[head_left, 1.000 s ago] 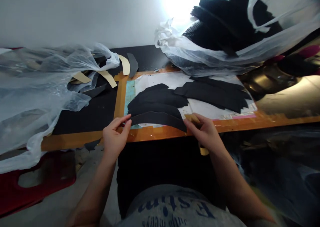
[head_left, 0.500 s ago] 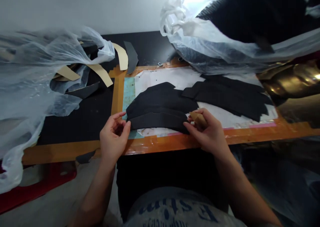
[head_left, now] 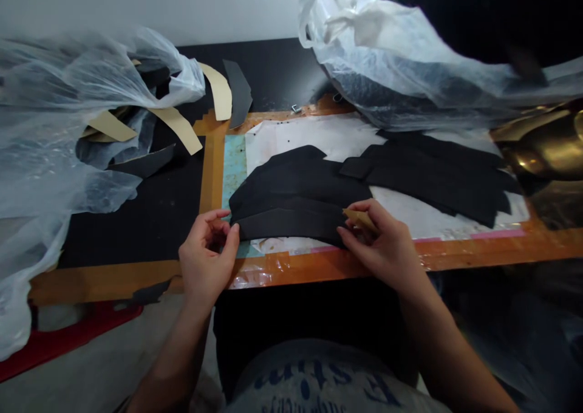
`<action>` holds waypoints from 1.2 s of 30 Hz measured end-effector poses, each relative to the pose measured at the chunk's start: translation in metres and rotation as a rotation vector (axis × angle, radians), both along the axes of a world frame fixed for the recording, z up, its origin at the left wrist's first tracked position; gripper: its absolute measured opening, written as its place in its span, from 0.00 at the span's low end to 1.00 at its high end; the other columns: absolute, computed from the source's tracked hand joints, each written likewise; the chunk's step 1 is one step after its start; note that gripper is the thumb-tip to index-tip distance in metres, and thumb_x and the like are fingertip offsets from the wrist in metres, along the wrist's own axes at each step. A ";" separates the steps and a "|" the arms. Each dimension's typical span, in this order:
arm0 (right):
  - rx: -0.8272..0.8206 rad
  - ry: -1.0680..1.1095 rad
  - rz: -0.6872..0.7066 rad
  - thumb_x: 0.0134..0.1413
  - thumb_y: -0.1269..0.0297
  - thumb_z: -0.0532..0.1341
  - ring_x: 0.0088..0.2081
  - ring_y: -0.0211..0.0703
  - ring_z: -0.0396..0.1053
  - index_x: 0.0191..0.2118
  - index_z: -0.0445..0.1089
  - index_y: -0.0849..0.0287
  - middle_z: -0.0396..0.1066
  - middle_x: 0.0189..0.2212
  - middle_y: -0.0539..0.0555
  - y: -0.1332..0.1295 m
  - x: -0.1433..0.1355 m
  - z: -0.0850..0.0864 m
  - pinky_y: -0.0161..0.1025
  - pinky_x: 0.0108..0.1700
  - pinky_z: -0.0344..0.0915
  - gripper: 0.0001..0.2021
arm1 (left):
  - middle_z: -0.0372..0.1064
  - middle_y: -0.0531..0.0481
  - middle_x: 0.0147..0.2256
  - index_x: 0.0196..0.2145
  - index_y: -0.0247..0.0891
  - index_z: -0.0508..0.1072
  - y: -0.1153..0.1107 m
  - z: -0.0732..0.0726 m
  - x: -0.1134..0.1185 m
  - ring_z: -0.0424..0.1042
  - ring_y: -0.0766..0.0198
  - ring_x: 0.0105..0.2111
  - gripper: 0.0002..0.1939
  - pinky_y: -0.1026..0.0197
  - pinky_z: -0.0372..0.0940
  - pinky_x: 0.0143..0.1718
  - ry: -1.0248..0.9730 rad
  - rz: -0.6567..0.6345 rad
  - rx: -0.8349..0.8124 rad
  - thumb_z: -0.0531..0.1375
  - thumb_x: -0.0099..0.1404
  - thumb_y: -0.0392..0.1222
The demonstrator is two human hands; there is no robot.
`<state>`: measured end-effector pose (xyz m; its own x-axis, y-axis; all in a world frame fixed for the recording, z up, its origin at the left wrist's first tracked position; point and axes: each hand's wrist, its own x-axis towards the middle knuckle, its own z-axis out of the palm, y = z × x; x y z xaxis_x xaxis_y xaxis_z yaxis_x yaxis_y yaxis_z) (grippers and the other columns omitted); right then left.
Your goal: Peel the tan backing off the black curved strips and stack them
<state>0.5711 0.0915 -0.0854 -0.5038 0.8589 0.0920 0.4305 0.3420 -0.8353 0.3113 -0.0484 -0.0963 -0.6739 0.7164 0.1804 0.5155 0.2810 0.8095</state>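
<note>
A curved black strip (head_left: 291,223) lies along the front of several overlapping black pieces (head_left: 298,173). My left hand (head_left: 206,255) pinches its left end between thumb and index finger. At the other end, my right hand (head_left: 385,240) has its thumb and fingers on the strip's right tip. A small folded tan piece (head_left: 361,220) is tucked in the right hand's fingers; its kind is hard to make out. Further right, a second group of black pieces (head_left: 437,173) lies fanned out on the white sheet (head_left: 314,130).
Brown tape (head_left: 282,270) edges the table. Clear plastic (head_left: 40,152) covers the left side, near tan curved strips (head_left: 180,130) and a grey strip (head_left: 237,94). A plastic bag with dark contents (head_left: 364,42) sits at the back right, and a shiny brass-coloured object (head_left: 546,149) at the right.
The camera view has shifted slightly. Both hands keep their hold at the strip's ends, and the strip stays nearly in place.
</note>
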 end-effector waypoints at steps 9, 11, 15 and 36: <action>0.258 -0.285 0.062 0.59 0.69 0.62 0.24 0.37 0.69 0.40 0.69 0.55 0.71 0.25 0.46 -0.001 -0.005 0.004 0.34 0.29 0.60 0.04 | 0.70 0.56 0.30 0.48 0.41 0.73 0.001 -0.004 0.001 0.69 0.69 0.26 0.14 0.65 0.63 0.29 0.072 0.005 -0.078 0.65 0.65 0.44; 0.313 -0.360 0.042 0.61 0.66 0.63 0.24 0.39 0.69 0.40 0.70 0.56 0.72 0.26 0.48 0.000 -0.002 0.003 0.35 0.29 0.59 0.03 | 0.69 0.56 0.30 0.49 0.41 0.71 0.000 -0.004 0.000 0.67 0.67 0.26 0.15 0.63 0.63 0.29 0.162 0.016 -0.123 0.64 0.65 0.45; 0.365 -0.417 0.002 0.64 0.59 0.64 0.27 0.43 0.71 0.44 0.71 0.57 0.73 0.28 0.51 0.000 0.004 0.001 0.38 0.31 0.61 0.08 | 0.67 0.50 0.36 0.49 0.39 0.71 -0.005 0.001 -0.008 0.67 0.62 0.31 0.20 0.56 0.68 0.38 0.384 0.055 -0.196 0.67 0.62 0.48; -0.011 0.178 -0.189 0.55 0.55 0.70 0.23 0.36 0.62 0.36 0.73 0.56 0.67 0.24 0.47 0.020 0.057 0.020 0.35 0.25 0.58 0.11 | 0.75 0.40 0.40 0.47 0.37 0.76 0.001 0.000 -0.057 0.74 0.50 0.40 0.14 0.52 0.67 0.44 0.650 -0.111 -0.215 0.55 0.71 0.44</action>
